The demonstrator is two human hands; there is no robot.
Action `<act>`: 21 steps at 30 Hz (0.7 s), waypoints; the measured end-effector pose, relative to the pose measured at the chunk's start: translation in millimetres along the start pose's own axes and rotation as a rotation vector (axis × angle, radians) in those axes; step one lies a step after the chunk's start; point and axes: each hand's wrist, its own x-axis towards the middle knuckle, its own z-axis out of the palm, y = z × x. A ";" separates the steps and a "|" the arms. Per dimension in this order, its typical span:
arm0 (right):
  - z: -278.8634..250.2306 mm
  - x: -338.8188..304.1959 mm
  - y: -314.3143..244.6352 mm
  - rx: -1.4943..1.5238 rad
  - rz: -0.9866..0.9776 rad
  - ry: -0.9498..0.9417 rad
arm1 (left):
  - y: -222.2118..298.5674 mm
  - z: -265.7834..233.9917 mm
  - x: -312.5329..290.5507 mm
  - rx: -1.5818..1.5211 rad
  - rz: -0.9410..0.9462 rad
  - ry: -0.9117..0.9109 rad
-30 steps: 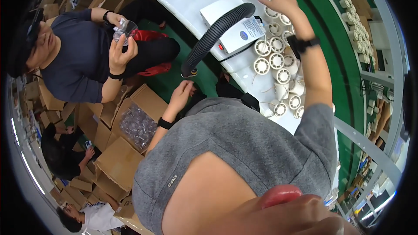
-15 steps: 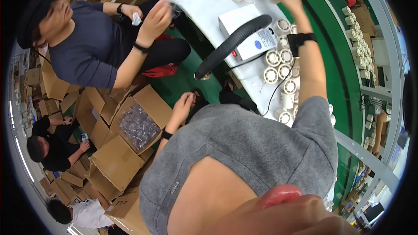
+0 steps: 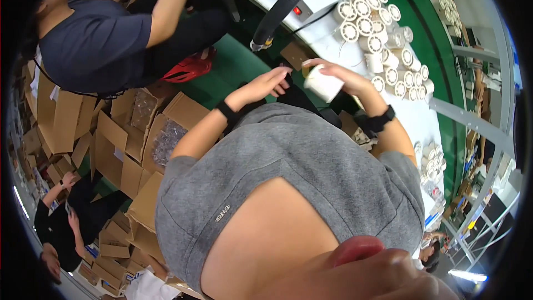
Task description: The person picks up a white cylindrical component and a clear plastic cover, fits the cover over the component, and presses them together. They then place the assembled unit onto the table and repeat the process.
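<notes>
My right hand (image 3: 351, 79) grips a white cylindrical housing (image 3: 325, 85) above the table's near edge, tilted in front of my chest. My left hand (image 3: 265, 86) is empty, its fingers stretched out toward the housing but apart from it. To the left of the housing, the black corrugated hose (image 3: 286, 8) ends in an open nozzle. Several similar white housings (image 3: 365, 26) with slotted round tops stand on the white table behind my right hand.
A white box-shaped machine (image 3: 308, 0) with a red switch carries the hose. A co-worker in a dark shirt (image 3: 100, 50) sits at the left. Cardboard cartons (image 3: 61, 122) crowd the lower left, one holding clear plastic parts (image 3: 168, 140). A grey metal rail (image 3: 472, 119) crosses at the right.
My right hand has come back from the far table with the white housing to in front of my chest. My left hand has risen toward it and opened. The view has shifted.
</notes>
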 end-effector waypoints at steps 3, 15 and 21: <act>29.1 35.8 39.3 -0.249 0.073 0.084 | -8.9 3.5 9.4 -0.312 -0.139 -0.113; 48.5 77.6 52.5 0.096 0.226 0.286 | -102.4 -53.3 8.5 -0.968 -0.257 0.118; 24.8 53.8 77.9 0.263 0.091 0.378 | -139.9 -81.2 48.9 -1.444 -0.192 0.232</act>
